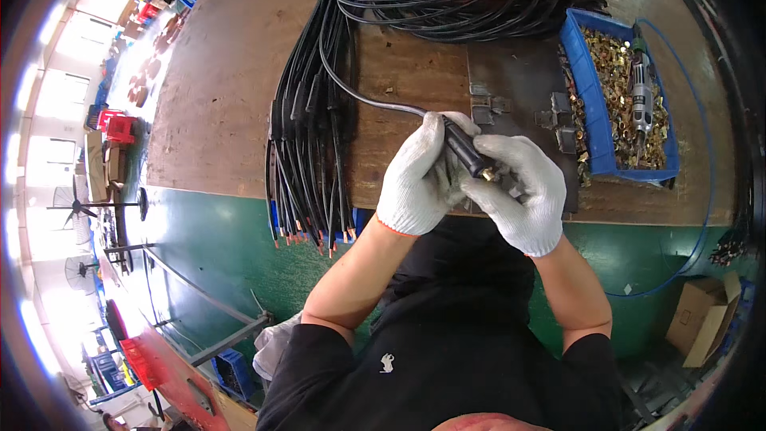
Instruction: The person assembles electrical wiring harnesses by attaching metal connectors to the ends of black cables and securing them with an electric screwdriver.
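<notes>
Left hand (416,179): white-gloved, clamped on the black sleeve (464,148).
Right hand (533,195): white-gloved, fingers curled about the sleeve's near end; firm grip or light touch, cannot tell.
Sleeve position: above the table's near edge, tilted, brass tip (487,175) toward near right.
Cable (375,102): runs from the sleeve to far left.
Cable bundle (307,104): left on the table (215,104), copper ends overhanging the near edge.
Blue bin (588,88): right, holding small metal parts, power tool (641,96) on top.

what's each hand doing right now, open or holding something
Left hand: closed, holding the black cable sleeve.
Right hand: fingers curled around the sleeve's brass-coloured tip; whether it grips cannot be told.
</notes>
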